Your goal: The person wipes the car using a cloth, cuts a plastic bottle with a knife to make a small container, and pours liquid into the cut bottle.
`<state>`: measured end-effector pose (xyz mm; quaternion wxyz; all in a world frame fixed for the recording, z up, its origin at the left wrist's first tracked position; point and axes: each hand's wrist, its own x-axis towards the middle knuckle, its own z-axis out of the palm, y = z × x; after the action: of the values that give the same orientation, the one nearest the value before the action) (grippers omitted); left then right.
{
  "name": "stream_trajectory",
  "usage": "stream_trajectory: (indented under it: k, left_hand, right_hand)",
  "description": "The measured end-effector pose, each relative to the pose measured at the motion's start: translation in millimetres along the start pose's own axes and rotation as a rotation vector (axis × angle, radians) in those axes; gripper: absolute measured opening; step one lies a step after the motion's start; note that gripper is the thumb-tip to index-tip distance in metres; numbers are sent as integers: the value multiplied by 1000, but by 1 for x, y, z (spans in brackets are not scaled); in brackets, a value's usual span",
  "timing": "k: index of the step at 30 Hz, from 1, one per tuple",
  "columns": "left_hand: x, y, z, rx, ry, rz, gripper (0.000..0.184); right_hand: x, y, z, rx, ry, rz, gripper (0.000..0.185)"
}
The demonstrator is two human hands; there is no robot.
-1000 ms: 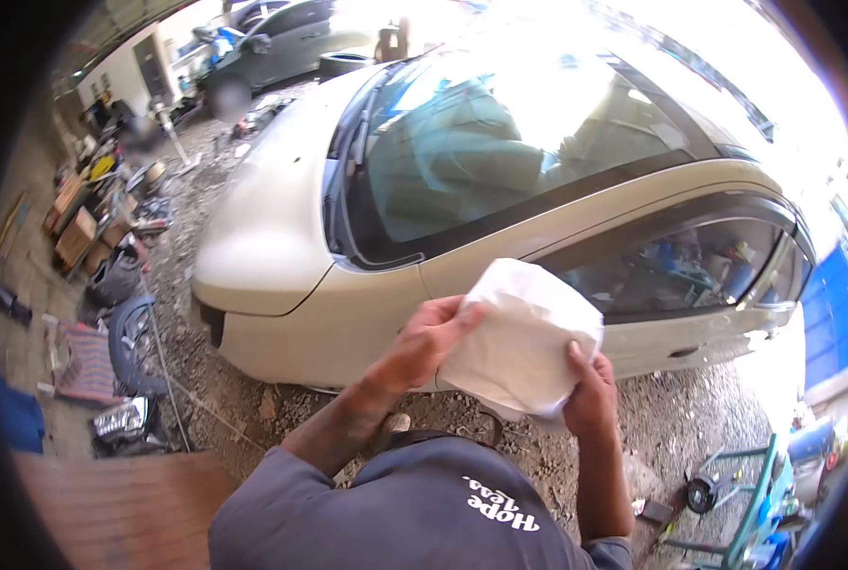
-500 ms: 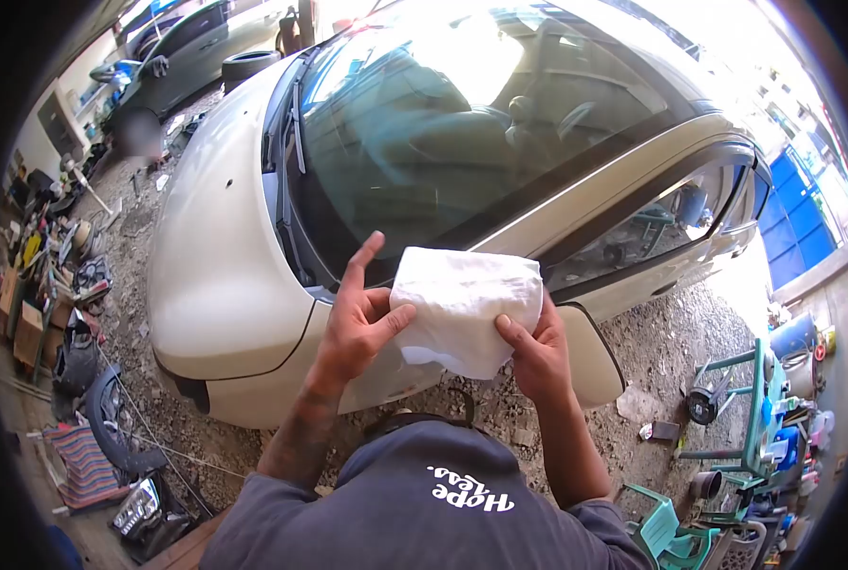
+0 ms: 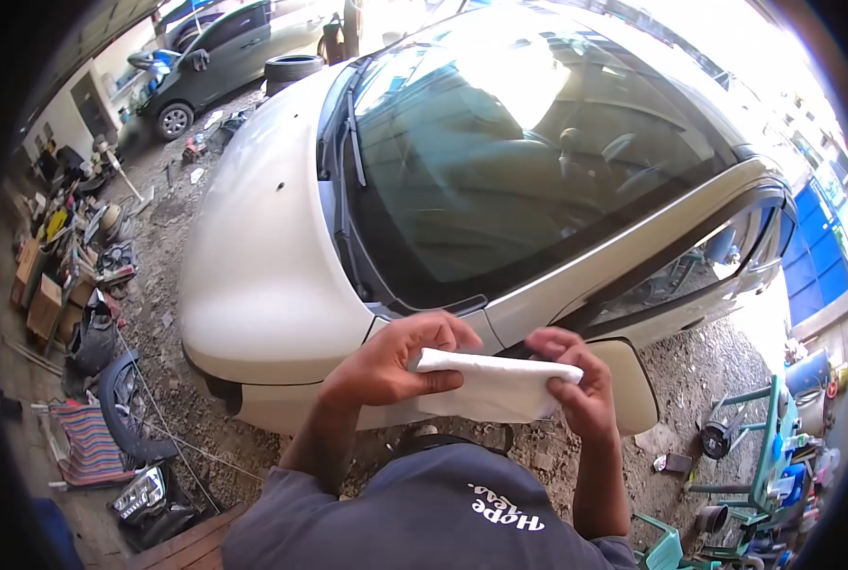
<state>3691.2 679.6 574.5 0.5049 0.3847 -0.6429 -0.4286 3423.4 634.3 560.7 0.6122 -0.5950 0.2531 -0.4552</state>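
A rough car-repair yard is suggested: a pale beige car (image 3: 253,247) and a dark grey car (image 3: 229,71) are parked around grey gravel ground (image 3: 163,275), and loose parts are strewn about — a clear-lensed detached headlamp (image 3: 141,496), a curved black plastic trim piece (image 3: 118,408), a round black rubber tyre (image 3: 293,68).

A plain white cloth (image 3: 495,385) — folded over, its thick upper edge stretched nearly level; the lower part drapes loosely; held up on the near side of the pale car (image 3: 253,275)
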Motion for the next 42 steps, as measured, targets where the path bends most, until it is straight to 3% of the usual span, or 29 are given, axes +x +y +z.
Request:
stream_trajectory:
  k: [1, 5, 7, 8, 10, 11, 13, 16, 18, 20, 23, 25, 26, 28, 29, 32, 34, 35, 38, 39, 42]
  left_hand:
    - [-2, -6, -3, -372, -123, -219, 27]
    - [2, -24, -4, -143, -92, -372, 21]
    - [7, -12, 10, 355, 244, -437, 20]
    - [7, -14, 19, 354, 243, -439, 20]
    - [-3, -23, 40, 167, 372, -86, 42]
    - [-3, -36, 46, 136, 311, 100, 65]
    - [-8, -36, 57, 169, 343, 140, 69]
    - [-15, -40, 53, 62, 375, 97, 75]
    - [-17, -65, 36, -177, 351, 66, 65]
    - [-14, -60, 11, -422, 383, -99, 40]
    - [-5, -62, -38, -91, 570, -173, 34]
    - [2, -80, -77, 212, 646, -287, 36]
    - [8, -84, -97, 193, 618, -383, 42]
    - [20, -131, -128, -193, 618, -256, 52]
    - [27, -137, -134, -187, 614, -257, 52]
    - [43, -166, -149, -390, 613, -415, 68]
    - [54, -187, -150, 175, 639, -620, 79]
    - [54, -188, -148, 177, 631, -622, 79]
    - [56, -184, -139, 796, 509, -505, 76]
    - [56, -203, -146, 759, 560, -351, 69]
    - [66, -200, -153, 140, 580, -315, 62]
  right_hand:
    - [1, 8, -4, 189, -62, 95, 18]
    - [2, 44, 5, 266, 139, 248, 17]
    - [1, 44, 24, 194, 160, 228, 18]
    - [0, 42, 34, 136, 117, 195, 19]
    - [-4, 47, 48, 167, -50, 136, 35]
    - [-3, 38, 60, 180, -93, 76, 40]
    - [2, 33, 60, 107, -305, 41, 57]
    - [-3, 43, 66, 214, -335, 66, 71]
    - [-2, 53, 64, 259, -359, 54, 71]
    - [-2, 51, 64, 282, -352, 123, 69]
    - [-5, 53, 55, 223, -398, 196, 62]
    - [-12, 55, 51, 139, -375, 252, 55]
    - [-14, 55, 49, 146, -369, 248, 55]
    - [-18, 54, 41, 78, -365, 337, 55]
    - [-20, 54, 39, 66, -330, 345, 61]
    - [-26, 59, 31, 114, -258, 409, 60]
    - [-31, 62, 27, 141, -215, 402, 58]
    - [-33, 63, 24, 142, -191, 418, 57]
    - [-41, 67, 16, 136, -163, 422, 50]
    - [-43, 68, 13, 127, -167, 406, 45]
    - [-50, 71, 7, 150, -127, 423, 39]
